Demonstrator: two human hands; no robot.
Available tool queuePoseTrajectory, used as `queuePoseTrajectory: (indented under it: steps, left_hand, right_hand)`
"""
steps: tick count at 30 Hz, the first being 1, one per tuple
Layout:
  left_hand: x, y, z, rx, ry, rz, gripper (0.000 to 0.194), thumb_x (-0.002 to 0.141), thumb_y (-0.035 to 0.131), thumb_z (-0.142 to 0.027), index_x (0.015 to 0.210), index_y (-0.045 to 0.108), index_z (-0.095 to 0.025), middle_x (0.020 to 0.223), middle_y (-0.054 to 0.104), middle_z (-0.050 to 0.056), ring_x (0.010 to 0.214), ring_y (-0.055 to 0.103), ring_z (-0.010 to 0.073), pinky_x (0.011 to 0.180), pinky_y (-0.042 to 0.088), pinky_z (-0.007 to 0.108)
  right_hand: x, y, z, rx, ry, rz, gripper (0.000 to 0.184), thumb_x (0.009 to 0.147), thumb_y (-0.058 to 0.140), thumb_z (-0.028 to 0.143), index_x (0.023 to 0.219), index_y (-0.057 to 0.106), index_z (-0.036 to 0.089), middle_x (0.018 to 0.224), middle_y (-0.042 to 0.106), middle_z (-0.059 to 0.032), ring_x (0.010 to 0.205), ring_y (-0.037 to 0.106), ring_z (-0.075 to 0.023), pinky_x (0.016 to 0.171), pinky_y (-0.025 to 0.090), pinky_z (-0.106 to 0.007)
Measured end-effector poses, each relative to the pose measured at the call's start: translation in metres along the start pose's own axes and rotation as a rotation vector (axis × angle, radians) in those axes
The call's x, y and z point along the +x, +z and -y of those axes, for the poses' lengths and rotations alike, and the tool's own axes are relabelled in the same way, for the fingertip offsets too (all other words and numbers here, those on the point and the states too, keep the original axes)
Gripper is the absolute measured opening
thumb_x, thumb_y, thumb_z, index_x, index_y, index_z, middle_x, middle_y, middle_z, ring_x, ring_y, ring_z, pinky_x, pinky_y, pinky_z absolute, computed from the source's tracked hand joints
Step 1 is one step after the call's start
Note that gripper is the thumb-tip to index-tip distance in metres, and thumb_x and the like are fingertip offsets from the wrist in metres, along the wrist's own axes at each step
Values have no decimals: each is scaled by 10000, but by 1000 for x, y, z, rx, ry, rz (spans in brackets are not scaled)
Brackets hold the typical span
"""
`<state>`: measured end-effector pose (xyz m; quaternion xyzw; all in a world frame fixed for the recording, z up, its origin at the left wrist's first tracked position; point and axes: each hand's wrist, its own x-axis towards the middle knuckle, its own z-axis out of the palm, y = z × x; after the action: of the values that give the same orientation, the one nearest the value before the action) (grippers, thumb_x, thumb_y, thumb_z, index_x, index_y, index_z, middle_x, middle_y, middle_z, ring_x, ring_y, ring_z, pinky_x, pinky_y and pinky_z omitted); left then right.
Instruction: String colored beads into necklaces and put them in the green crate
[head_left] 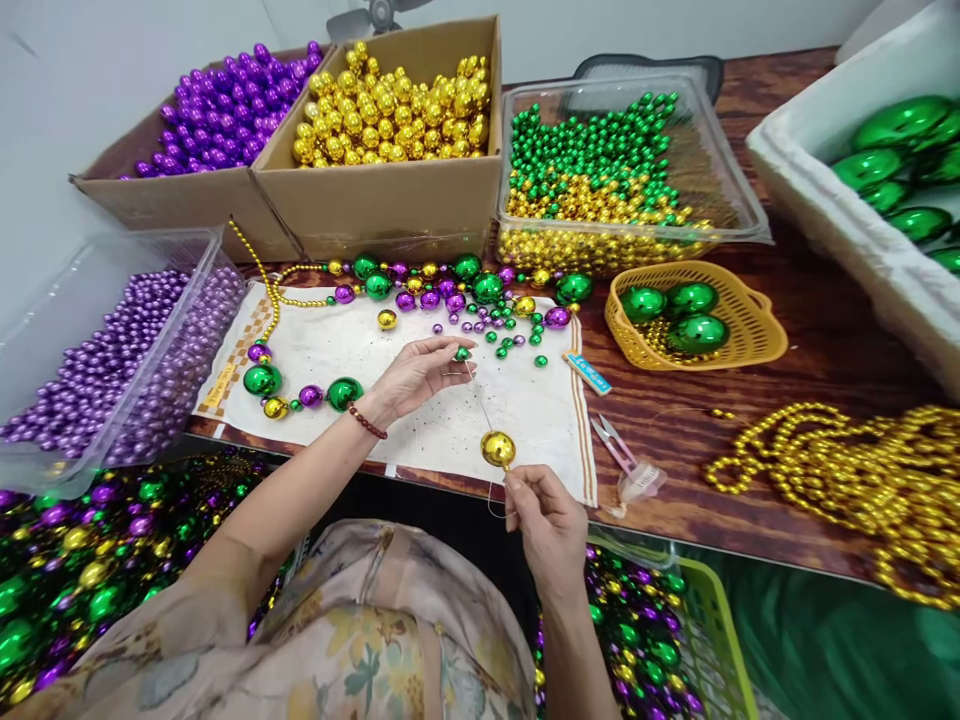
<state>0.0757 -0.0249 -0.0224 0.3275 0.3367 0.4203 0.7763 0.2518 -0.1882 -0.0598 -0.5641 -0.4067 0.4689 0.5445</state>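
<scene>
My left hand (pixel 417 374) hovers over a white cloth (pixel 442 420) and pinches a small green bead (pixel 463 353) at the tip of a thin needle. My right hand (pixel 546 520) is closed near the table's front edge on the thread just below a gold ball (pixel 498 448) that is strung on it. A partly strung chain of green, purple and gold balls (pixel 300 392) lies on the cloth to the left. Loose mixed beads (pixel 480 300) are scattered along the cloth's far edge.
Cardboard boxes of purple beads (pixel 225 110) and gold beads (pixel 390 100) stand at the back, beside a clear tub of green and gold beads (pixel 600 170). A yellow basket (pixel 694 318), thread snips (pixel 611 440) and gold strands (pixel 847 480) lie to the right. A clear tub of purple beads (pixel 105 360) stands at the left.
</scene>
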Motion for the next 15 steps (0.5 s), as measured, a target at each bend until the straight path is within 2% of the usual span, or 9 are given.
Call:
queuePoseTrajectory:
  steps: [4,11,15]
  left_hand:
    - [-1,2,1,7,-10,-3,196,816,802,-248,971,786,-130,823,730,77,805,711,162,889,556,368]
    - [0,3,0,47,-16,-15,184,800,812,-253,952,793,-152,820,720,57,800,696,148,890,549,365]
    - [-3,6,1,123,26,20,260,768,832,-247,1014,781,-181,840,702,27,759,665,119,837,541,331]
  right_hand:
    - [0,0,-1,-2,6,1,247,902,636,368,742,620,179,531,510,47,410,455,-73,410,362,-184]
    - [1,-1,-3,-7,9,1,250,914,635,373,753,618,182,538,504,50,422,456,-73,421,366,-188]
    - [2,1,-11,5,25,-9,262,917,647,401,775,623,181,558,520,49,425,465,-72,427,373,-190]
